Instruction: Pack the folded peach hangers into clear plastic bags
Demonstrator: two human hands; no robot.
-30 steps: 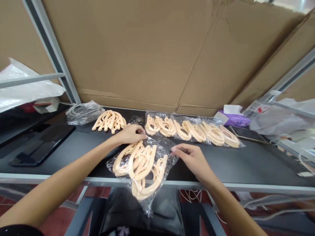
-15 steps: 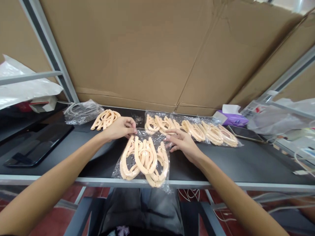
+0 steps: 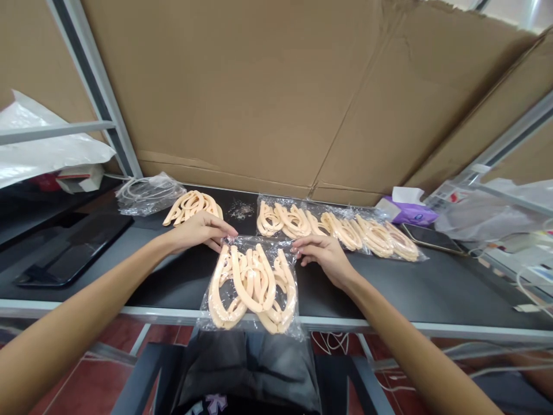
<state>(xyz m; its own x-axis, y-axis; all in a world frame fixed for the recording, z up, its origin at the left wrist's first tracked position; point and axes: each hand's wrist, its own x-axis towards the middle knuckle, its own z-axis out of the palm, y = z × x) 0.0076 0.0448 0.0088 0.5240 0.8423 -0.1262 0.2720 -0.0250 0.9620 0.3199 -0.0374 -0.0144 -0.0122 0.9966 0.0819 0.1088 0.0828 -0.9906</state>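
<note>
A clear plastic bag (image 3: 203, 308) holds several beige folding hangers (image 3: 254, 282), lying over each other inside it. My left hand (image 3: 201, 230) pinches the bag's upper left corner between thumb and fingers. At the upper right corner, my right hand (image 3: 323, 253) grips the film in the same way. The bag hangs between both hands over the table's front edge, its lower end above my lap. Behind my left hand lies a pile of loose beige hangers (image 3: 193, 206).
Bagged hangers (image 3: 345, 230) lie in a row along the back, beside a purple tissue pack (image 3: 410, 213) and a phone (image 3: 432, 237). On the left are a dark glossy device (image 3: 73, 251) and a bagged white cable (image 3: 149, 193). Cardboard (image 3: 242, 86) walls the back of the black table (image 3: 410, 294).
Both hands still hold the bag's top corners. The left hand has shifted slightly left and down, stretching the top edge straighter. The bag's hangers have settled a little, and the view has tilted slightly.
</note>
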